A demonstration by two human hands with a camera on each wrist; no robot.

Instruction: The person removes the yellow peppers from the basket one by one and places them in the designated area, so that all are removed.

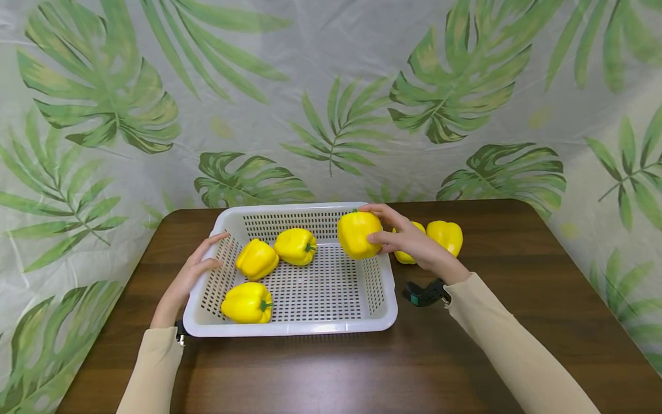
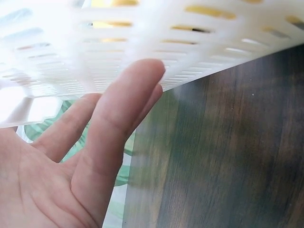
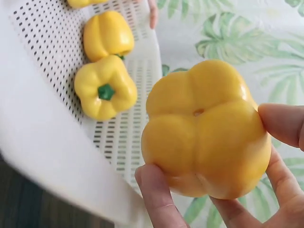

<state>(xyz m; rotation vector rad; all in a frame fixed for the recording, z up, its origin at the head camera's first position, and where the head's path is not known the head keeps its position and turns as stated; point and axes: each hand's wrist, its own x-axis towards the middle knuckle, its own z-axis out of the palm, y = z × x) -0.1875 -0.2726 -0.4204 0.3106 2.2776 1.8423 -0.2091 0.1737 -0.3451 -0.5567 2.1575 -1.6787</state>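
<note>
My right hand (image 1: pixel 400 233) holds a yellow bell pepper (image 1: pixel 357 234) in its fingers and thumb, above the right end of a white plastic basket (image 1: pixel 289 329). The right wrist view shows the lobed underside of that pepper (image 3: pixel 204 128). On the left, my left hand (image 1: pixel 193 270) grips the basket's side rim, thumb and a finger reaching over it; other fingers (image 2: pixel 102 128) lie along the slotted outer wall in the left wrist view. Inside the basket lie three yellow peppers: one at the back (image 1: pixel 296 246), one at the left (image 1: pixel 257 259) and one in front (image 1: pixel 247 303).
Two more yellow peppers sit on the dark wooden table (image 1: pixel 517 287) right of the basket; the nearer pepper (image 1: pixel 405 257) is partly hidden by my right hand, the other pepper (image 1: pixel 446 237) beside it. A leaf-patterned cloth (image 1: pixel 336 115) hangs behind the table.
</note>
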